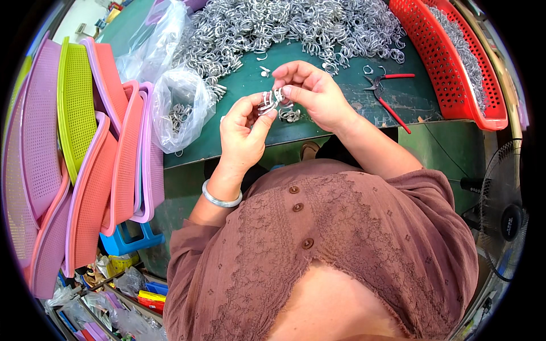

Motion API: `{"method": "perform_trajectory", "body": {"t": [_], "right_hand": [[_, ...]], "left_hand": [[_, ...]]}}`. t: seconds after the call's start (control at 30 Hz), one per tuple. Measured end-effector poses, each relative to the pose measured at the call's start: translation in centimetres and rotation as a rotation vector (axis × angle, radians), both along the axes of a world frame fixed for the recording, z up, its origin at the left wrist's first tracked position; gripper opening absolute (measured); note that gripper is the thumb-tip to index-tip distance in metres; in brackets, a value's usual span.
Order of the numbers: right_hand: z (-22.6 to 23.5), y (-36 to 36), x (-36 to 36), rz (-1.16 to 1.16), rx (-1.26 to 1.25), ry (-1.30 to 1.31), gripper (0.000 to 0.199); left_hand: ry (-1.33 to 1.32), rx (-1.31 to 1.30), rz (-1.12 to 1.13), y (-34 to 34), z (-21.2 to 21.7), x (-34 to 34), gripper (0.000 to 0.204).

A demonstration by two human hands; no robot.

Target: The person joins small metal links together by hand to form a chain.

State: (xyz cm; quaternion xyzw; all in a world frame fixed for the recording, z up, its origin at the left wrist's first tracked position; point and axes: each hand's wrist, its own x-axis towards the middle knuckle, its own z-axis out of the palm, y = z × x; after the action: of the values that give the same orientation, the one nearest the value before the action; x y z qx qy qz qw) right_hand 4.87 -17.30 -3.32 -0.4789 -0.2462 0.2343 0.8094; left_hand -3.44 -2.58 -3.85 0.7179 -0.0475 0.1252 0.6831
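1. Head view: the person looks down at two hands held together over a green table (409, 96).
2. The left hand (242, 133) is clenched on a small bunch of silver metal clips (267, 102), pinched between thumb and fingers.
3. The right hand (313, 94) pinches the same bunch from the other side, its fingertips (284, 91) touching the metal.
4. The clips sit right between the two hands, just above the table edge. They lie to the right of the left hand and to the left of the right hand, so both hands are equally near.
5. Which way the long side of the bunch runs is too small to tell.
6. A few loose clips (290, 115) lie on the table just under the hands.
7. A big heap of clips (284, 25) lies farther back on the table.
8. Red-handled pliers (389, 94) lie to the right, near the right hand, not touching it.
9. A red basket (449, 74) with more clips stands at the far right.
10. A clear bag of clips (179, 108) and stacked pink and green trays (74, 148) are on the left.
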Motion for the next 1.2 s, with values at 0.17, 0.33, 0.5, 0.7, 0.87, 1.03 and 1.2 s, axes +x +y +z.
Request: {"method": "perform_trajectory", "body": {"t": [0.17, 0.33, 0.5, 0.7, 0.87, 1.03, 1.2], "right_hand": [[0.3, 0.0, -0.3, -0.058, -0.038, -0.147, 0.023], [0.8, -0.2, -0.6, -0.235, -0.119, -0.578, 0.023], [1.6, -0.3, -0.3, -0.432, -0.221, -1.088, 0.024], [1.9, -0.4, -0.3, -0.494, -0.203, -1.23, 0.025], [1.5, -0.5, -0.6, -0.473, -0.224, -1.141, 0.031], [0.3, -0.5, -0.5, -0.313, -0.217, -0.897, 0.034], [-0.8, -0.3, -0.5, -0.087, -0.108, -0.496, 0.039]], "left_hand": [[-0.046, 0.003, 0.025, 0.1, -0.2, 0.0, 0.025], [0.092, -0.248, -0.033, 0.0, 0.6, 0.0, 0.028], [0.146, -0.361, -0.061, 0.1, 1.2, -0.1, 0.033], [0.146, -0.467, -0.075, 0.1, 1.4, -0.2, 0.038], [0.068, -0.39, -0.016, -0.1, 1.2, 0.0, 0.041], [-0.052, -0.274, 0.081, -0.3, 1.5, 0.2, 0.053], [-0.152, -0.107, 0.142, -0.4, 1.6, 0.6, 0.059]]}}
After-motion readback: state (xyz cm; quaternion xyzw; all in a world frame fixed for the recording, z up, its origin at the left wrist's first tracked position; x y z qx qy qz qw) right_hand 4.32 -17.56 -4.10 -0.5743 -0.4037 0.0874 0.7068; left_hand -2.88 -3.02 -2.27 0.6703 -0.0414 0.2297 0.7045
